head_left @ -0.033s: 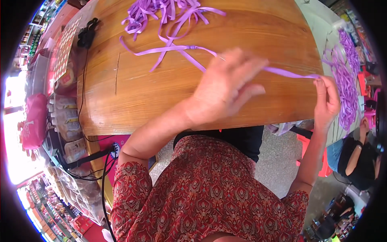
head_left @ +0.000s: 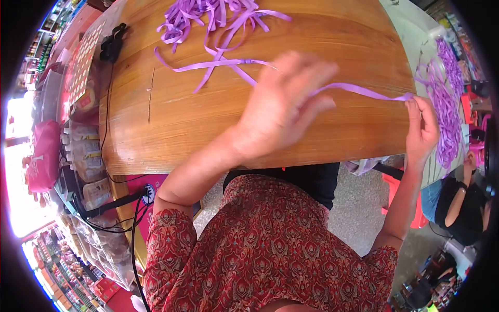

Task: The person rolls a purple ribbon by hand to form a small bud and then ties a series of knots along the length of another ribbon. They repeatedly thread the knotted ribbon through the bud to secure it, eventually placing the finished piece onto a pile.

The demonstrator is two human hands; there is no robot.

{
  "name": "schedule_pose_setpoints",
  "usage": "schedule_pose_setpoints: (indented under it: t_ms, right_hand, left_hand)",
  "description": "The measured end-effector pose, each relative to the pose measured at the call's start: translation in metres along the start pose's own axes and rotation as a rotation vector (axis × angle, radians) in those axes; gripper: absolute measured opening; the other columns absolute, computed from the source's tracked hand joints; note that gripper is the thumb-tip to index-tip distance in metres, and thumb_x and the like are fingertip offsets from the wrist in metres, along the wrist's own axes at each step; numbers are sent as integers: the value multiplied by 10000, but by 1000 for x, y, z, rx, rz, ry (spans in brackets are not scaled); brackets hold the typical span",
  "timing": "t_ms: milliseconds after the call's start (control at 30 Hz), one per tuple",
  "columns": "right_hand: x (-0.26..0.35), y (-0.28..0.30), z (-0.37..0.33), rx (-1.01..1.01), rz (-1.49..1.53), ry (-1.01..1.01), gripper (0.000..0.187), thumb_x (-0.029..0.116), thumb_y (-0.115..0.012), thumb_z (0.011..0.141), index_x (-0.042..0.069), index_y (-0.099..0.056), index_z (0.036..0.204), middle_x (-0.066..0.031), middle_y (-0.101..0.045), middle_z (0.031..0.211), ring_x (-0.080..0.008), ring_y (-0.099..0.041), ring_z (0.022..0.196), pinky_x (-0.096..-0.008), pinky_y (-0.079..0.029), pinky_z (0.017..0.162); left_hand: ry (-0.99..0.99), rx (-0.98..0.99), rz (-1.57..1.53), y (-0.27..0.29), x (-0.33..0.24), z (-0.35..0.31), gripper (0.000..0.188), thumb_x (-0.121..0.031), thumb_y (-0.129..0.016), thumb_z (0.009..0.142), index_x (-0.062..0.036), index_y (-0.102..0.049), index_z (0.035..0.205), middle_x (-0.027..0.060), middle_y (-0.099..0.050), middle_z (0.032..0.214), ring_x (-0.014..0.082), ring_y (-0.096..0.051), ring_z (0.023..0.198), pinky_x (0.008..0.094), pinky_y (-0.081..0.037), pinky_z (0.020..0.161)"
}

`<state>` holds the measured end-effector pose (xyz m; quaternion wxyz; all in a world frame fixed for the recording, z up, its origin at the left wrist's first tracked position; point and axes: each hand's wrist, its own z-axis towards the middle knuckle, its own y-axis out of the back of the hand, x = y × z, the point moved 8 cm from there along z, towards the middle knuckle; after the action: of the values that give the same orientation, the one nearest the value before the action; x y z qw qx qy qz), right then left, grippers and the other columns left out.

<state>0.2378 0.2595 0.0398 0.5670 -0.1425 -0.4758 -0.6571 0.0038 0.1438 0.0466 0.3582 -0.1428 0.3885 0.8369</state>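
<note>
A purple ribbon [head_left: 358,90] runs across the wooden table [head_left: 208,125] between my two hands. My right hand [head_left: 422,125], near the table's right edge, pinches its end between thumb and fingers. Over the middle of the table, my left hand [head_left: 280,104] is slightly blurred, its thumb and fingers stretched out and apart. The ribbon passes behind this hand, so its contact with the palm is hidden. More ribbon comes out on the hand's left, where one strip with a darker band crosses another. A tangled heap of purple ribbons [head_left: 182,21] lies at the far side.
Purple ribbons hang in a thick bundle [head_left: 448,114] over a pale surface at the right. A black object with a cable [head_left: 112,44] lies at the table's far left. Clear containers [head_left: 86,140] stand along the left side. Another person [head_left: 457,208] is at the far right.
My left hand has shifted slightly left and down. The ribbon between my hands has gone slacker and bows upward near the left fingers. My right hand has barely moved.
</note>
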Motion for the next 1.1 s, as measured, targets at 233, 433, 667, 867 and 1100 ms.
schedule_pose_setpoints:
  t_ms: [233,433,667,867,1100]
  right_hand:
    - [30,-49,17,21,-641,323,327,76,-605,871,49,-582,1196,-110,-607,1113,-255,-566,1041,-342,-446,871]
    - [90,-176,22,342,-297,575,342,164,-684,783,44,-617,1096,-66,-602,1057,-254,-556,971,-374,-421,832]
    - [112,-240,24,402,-206,661,395,165,-695,755,19,-601,1110,-69,-614,959,-241,-567,880,-365,-432,776]
    - [147,-199,24,211,-85,778,377,62,-721,700,3,-621,1059,-67,-598,793,-231,-558,730,-340,-439,667]
    - [180,-167,5,242,-172,978,290,33,-742,654,4,-642,925,-51,-585,771,-221,-557,697,-334,-412,625]
  left_hand:
    - [204,-27,296,69,73,-19,297,-64,-692,728,-29,-630,1017,142,-614,934,346,-587,843,413,-474,759]
    - [233,95,382,55,107,-33,221,-107,-698,723,-66,-653,935,112,-594,903,330,-554,926,418,-450,779]
    - [188,-20,340,67,89,-30,133,-58,-645,750,-59,-638,883,101,-598,855,339,-556,900,426,-445,749]
    - [578,2,-289,73,78,-37,77,-55,-573,891,-16,-608,947,49,-615,849,136,-571,793,276,-456,718]
    - [531,103,-516,77,53,-35,94,-92,-631,872,-25,-635,938,0,-622,818,62,-555,813,241,-455,715]
